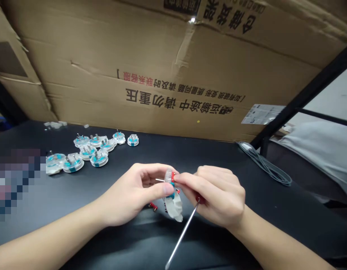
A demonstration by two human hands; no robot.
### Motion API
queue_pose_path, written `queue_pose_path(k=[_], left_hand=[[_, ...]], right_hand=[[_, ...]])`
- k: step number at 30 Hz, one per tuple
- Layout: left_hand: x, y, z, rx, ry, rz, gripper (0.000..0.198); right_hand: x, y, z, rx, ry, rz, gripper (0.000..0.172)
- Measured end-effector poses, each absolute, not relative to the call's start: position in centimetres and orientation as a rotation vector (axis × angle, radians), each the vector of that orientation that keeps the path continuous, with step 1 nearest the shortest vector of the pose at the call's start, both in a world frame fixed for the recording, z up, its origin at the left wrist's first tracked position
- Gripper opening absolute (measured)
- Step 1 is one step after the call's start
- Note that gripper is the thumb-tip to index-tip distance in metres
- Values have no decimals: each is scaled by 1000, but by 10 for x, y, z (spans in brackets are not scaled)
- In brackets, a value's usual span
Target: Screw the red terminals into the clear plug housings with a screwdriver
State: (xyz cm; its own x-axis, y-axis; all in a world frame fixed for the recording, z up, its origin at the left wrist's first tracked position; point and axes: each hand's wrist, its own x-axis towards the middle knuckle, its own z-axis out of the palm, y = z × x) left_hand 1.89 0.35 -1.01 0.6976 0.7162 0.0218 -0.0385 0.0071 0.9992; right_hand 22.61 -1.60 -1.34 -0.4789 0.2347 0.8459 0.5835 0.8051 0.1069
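Observation:
Between the thumb and fingers of my left hand is a clear plastic plug with teal parts, turned on edge with a metal pin pointing left. My right hand is closed around the red handle of a screwdriver, whose metal shaft points down toward me. Its thumb and index fingertips press a small red piece against the plug's right face. Below the plug shows a whitish curved piece; whether it is joined to the plug I cannot tell. A small red part with metal ends lies under my left hand.
Several clear and teal plugs stand pins up at the left on the black table. Small clear pieces lie behind them. A coiled grey cable is at the right. A cardboard sheet walls off the back.

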Motion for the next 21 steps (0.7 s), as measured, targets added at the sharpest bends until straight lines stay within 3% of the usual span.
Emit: queue_pose_path(k=[21], left_hand=[[17, 4, -20, 1363, 583, 700, 37]], right_hand=[[221, -24, -9, -646, -2066, -617, 11]])
